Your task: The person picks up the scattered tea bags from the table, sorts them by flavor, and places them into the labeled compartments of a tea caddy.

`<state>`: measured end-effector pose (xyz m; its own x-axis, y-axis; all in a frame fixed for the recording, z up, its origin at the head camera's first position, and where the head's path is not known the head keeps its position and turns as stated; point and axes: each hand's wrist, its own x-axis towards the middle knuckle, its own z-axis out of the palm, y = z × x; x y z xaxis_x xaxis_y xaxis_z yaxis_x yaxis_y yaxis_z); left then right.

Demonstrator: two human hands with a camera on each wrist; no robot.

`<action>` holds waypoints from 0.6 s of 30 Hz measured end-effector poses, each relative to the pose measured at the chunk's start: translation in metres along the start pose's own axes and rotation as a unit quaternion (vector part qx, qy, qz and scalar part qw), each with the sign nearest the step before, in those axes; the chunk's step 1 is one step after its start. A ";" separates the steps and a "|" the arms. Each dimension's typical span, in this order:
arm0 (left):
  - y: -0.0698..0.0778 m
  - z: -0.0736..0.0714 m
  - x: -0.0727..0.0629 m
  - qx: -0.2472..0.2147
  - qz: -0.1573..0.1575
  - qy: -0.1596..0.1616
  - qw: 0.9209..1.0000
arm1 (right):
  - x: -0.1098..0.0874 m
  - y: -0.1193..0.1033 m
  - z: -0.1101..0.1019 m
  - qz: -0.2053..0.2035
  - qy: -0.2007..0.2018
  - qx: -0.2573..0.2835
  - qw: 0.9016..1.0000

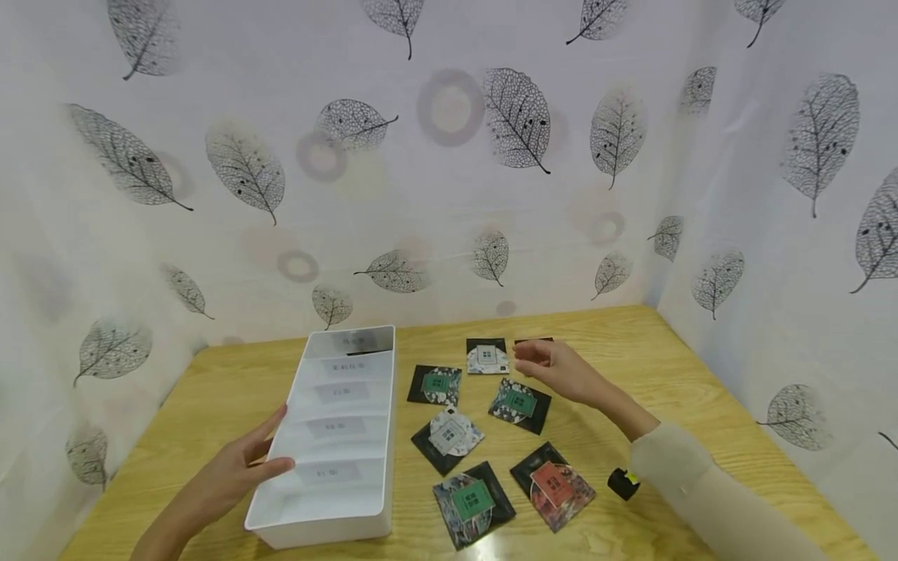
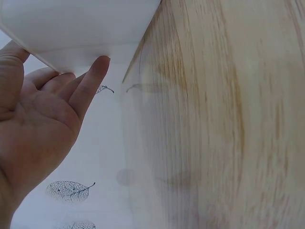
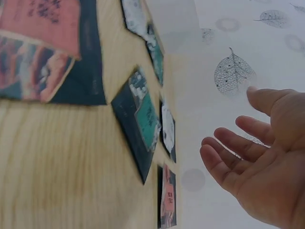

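Note:
My left hand (image 1: 231,467) grips the left side of a long white divided box (image 1: 387,467), thumb over the rim and fingers against the outer wall (image 2: 81,28). Labels mark its compartments; a dark sachet edge (image 1: 369,353) shows in the farthest one. My right hand (image 1: 561,370) hovers empty, fingers loosely bent, close by a red-labelled sachet (image 3: 167,198) at the back that it mostly hides in the head view. Beside that lies a white-labelled sachet (image 1: 487,356). Nearer are green-labelled sachets (image 1: 520,405), another white-labelled one (image 1: 447,439) and a red-labelled one (image 1: 553,486).
A small black object (image 1: 623,484) with a yellow-green patch sits on the wooden table (image 1: 603,530), right of the near red sachet. White leaf-print cloth (image 1: 449,187) hangs behind the table and along both sides.

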<state>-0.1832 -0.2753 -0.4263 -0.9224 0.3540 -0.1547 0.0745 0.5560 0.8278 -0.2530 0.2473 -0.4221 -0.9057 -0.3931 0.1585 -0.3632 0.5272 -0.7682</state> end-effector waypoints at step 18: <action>-0.002 0.002 0.000 -0.010 0.007 0.000 1.000 | 0.002 0.016 0.028 0.011 -0.045 -0.134 0.990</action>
<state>-0.1828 -0.2750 -0.4288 -0.9215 0.3608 -0.1436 0.0793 0.5369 0.8399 -0.2547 0.2342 -0.4517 -0.8955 -0.4380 0.0786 -0.3991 0.7125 -0.5771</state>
